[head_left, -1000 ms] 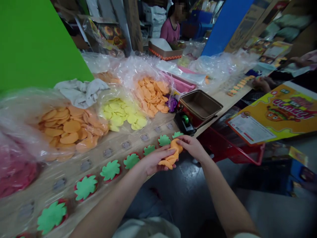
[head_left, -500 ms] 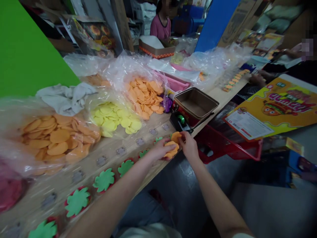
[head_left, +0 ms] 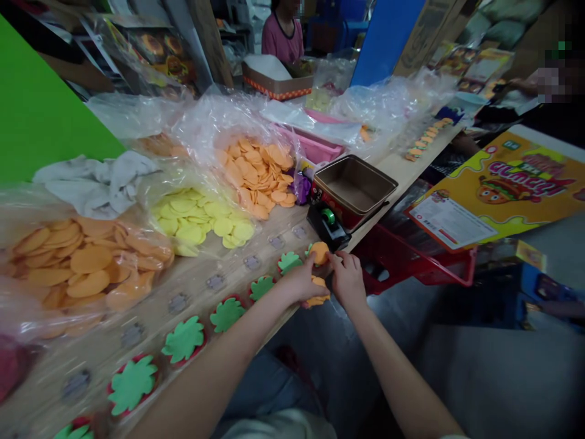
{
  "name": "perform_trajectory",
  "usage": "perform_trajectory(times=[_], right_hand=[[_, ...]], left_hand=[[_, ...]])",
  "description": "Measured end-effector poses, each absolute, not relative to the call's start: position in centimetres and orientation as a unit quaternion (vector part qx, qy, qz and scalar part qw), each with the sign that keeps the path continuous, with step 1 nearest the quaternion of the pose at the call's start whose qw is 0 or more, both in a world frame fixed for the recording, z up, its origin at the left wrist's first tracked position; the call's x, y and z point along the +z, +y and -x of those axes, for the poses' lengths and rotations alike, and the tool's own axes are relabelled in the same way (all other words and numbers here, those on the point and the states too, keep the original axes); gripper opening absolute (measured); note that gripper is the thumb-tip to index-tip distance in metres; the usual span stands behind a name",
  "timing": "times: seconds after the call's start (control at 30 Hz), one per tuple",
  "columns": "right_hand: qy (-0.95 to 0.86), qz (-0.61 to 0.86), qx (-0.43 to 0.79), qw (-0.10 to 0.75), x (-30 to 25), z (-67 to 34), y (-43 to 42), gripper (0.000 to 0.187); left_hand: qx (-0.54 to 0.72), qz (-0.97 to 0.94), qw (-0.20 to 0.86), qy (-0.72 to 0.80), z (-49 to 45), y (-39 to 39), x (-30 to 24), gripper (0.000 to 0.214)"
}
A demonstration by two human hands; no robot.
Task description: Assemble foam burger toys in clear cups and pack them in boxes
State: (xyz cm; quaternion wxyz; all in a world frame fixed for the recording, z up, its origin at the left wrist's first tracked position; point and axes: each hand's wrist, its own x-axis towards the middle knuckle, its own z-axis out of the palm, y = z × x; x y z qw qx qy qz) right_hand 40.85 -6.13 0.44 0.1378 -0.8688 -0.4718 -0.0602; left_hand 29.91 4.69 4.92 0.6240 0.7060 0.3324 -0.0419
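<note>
Dim, even indoor light, with faint glare on plastic bags (head_left: 214, 116) and warped edges.

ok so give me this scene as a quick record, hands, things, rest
left hand: gripping the orange foam discs
right hand: gripping the same discs
things: green scalloped foam shapes on red backing along the wooden bench; black tape dispenser just beyond the hands
rest: bagged yellow foam discs; brown metal tray; co-worker in a pink top
</note>
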Motion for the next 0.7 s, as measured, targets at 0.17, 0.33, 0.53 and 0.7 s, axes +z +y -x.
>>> perform_trajectory(times=[0.17, 0.33, 0.53, 0.7], right_hand=[[-0.432, 0.892, -0.041, 0.129, 1.3, -41.2, -5.3, 0.051], [-0.393, 0.841, 0.069, 0.366, 2.7, -39.3, -5.7, 0.039], [-0.218, 0.656, 0.403, 0.599, 3.7, -34.8, -4.7, 0.028], [-0.199, 0.608, 0.467, 0.611, 4.0, -34.2, -3.1, 0.029]], left_hand=[[-0.027, -0.71, 0.621, 0.331, -29.2, 4.6, 5.0, 0.091], [0.042, -0.643, 0.678, 0.355, -27.3, 4.9, 6.5, 0.048], [0.036, -0.481, 0.805, 0.346, -23.2, 5.2, 8.2, 0.043], [0.062, -0.604, 0.707, 0.364, -21.4, 5.7, 7.4, 0.048]])
